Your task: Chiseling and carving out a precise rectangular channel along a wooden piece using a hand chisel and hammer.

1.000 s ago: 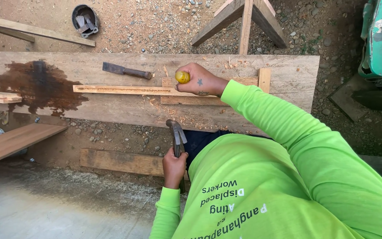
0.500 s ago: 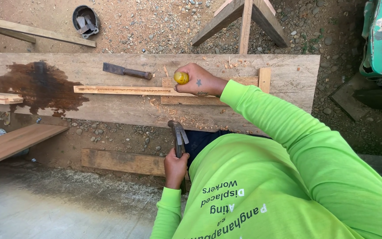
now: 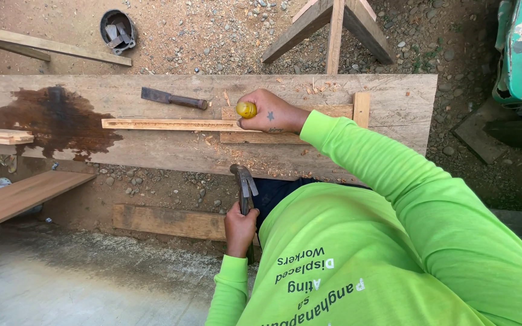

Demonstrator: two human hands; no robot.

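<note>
Hammer head sits slightly higher than before; left hand grip clamped on its handle, below the surface edge. Right hand stays closed round the yellow-handled chisel, directly ahead of the hammer, planted on the wooden strip whose long axis runs left-right.

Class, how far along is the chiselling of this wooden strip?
Done: wood chips lie on the plank, so some cutting looks done. In hand: the right hand sets a yellow-handled chisel on the strip; the left hand holds a hammer low. Left: the strike; how much cutting remains is unclear.
</note>
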